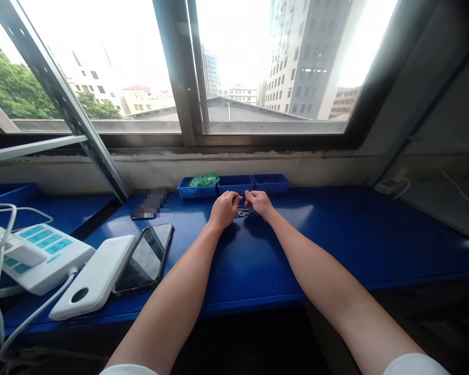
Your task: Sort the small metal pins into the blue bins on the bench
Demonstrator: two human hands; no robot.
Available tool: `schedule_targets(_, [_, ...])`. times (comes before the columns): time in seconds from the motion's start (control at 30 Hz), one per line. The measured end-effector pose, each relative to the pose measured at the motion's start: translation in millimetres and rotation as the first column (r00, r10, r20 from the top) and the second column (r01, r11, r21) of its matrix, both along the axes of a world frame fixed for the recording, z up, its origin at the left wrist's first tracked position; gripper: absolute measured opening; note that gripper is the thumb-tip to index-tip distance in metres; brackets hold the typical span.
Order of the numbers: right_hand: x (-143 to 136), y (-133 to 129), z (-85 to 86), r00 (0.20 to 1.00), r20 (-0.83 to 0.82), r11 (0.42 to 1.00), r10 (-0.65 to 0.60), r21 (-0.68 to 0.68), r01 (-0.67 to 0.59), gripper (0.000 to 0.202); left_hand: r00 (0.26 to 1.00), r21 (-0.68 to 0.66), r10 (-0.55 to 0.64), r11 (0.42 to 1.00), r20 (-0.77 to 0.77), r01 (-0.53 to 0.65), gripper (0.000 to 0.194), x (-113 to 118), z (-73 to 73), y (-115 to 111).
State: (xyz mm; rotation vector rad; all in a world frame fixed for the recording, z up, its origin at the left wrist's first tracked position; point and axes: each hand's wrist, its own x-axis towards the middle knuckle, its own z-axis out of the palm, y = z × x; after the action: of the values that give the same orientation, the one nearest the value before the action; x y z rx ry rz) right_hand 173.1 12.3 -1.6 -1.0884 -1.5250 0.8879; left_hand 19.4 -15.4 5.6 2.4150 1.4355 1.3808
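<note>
Over the far middle of the blue table (pixel 254 271), my left hand (pixel 223 209) and my right hand (pixel 260 203) almost meet. Both are closed, thumbs pinched against fingers, around a small dark, thin piece (pixel 243 197) that spans the gap between them. Its kind is too small to make out. Just below the fingertips lies a loose pile of thin, shiny metal pins or screws (pixel 242 212), partly covered by my hands. Behind them stand three blue bins: the left bin (pixel 193 194) holds green pieces, the middle bin (pixel 234 183) shows no clear contents, and the right bin (pixel 279 186) has small dark bits.
To the left lie a smartphone (pixel 146 258), a white power bank (pixel 94 276), a power strip (pixel 42 250) with white cables, and a blurred dark flat object (pixel 150 204). A metal shelf post (pixel 97 156) rises at the left. The window wall (pixel 320 169) bounds the back.
</note>
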Motion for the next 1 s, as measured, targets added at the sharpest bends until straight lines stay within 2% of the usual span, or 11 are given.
schedule_targets(0.13, [1,1,-3.2,0.998,0.04,0.999,-0.044,0.004,0.044,0.053,0.999,0.007,-0.042,0.999,0.032,0.041,0.015,0,-1.1,-1])
schedule_targets(0.2, [0,0,-3.7,0.999,0.037,0.999,-0.034,0.002,0.034,0.052,0.999,0.002,-0.021,1.0,0.033,0.021,0.015,-1,-2.9,0])
schedule_targets(0.37, [-2,-4,0.4,0.993,-0.114,1.0,0.003,0.019,-0.001,0.033,0.995,-0.031,0.083,0.996,0.058,-0.081,0.018,-3,-6.4,5])
schedule_targets(0.53, [-2,-5,2.6,0.98,-0.193,0.999,0.04,-0.01,-0.043,0.026,0.99,-0.053,0.111,0.993,0.087,-0.106,0.018,-3,-5.1,5])
schedule_targets(0.6, [1,0,0.7,0.981,-0.192,0.999,0.021,-0.028,-0.027,0.025,0.98,-0.072,0.135,0.989,0.143,-0.126,0.027,-2,-3.4,3])
schedule_targets(0.67, [6,7,-1.6,0.983,-0.18,0.999,-0.044,-0.026,0.04,0.028,0.964,-0.098,0.168,0.984,0.205,-0.151,0.043,-2,-1.4,1])
schedule_targets(0.73, [14,14,-2.6,0.978,-0.151,0.99,-0.142,-0.012,0.141,0.036,0.953,-0.12,0.193,0.978,0.233,-0.169,0.051,-2,0.3,-1])
schedule_targets(0.83, [30,23,-0.1,0.964,-0.03,0.964,-0.264,-0.007,0.264,0.055,0.947,-0.143,0.226,0.97,0.227,-0.198,0.051,-4,1.5,-2])
schedule_targets(1.0, [43,22,6.2,0.902,0.27,0.934,-0.337,-0.026,0.357,0.079,0.96,-0.177,0.253,0.957,0.122,-0.23,0.045,-6,-1.9,3])
